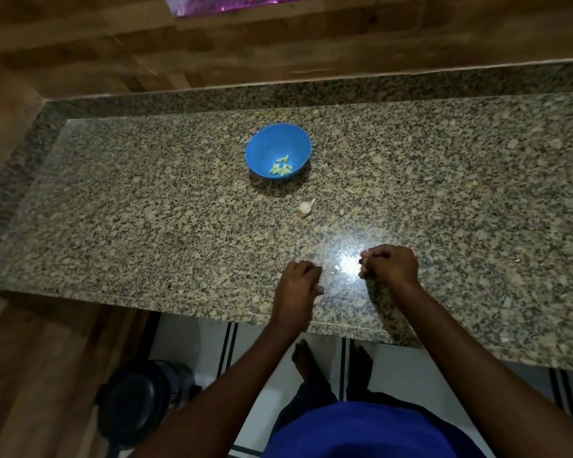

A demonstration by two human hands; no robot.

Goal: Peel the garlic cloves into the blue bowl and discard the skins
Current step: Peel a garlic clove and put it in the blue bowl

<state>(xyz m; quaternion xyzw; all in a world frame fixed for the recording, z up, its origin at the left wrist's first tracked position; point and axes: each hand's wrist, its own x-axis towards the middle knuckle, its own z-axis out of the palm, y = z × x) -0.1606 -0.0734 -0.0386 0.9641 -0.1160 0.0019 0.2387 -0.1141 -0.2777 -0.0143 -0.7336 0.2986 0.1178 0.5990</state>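
round blue bowl: peeled cloves | speckled granite counter | hands: left, right curled, contents unclear

A speckled granite counter meets wood-panelled walls; a dark bin stands on white floor tiles.

purple foil cut off at top edge, contents of both curled grips too small to tell

Cloves in bowl, behind garlic head
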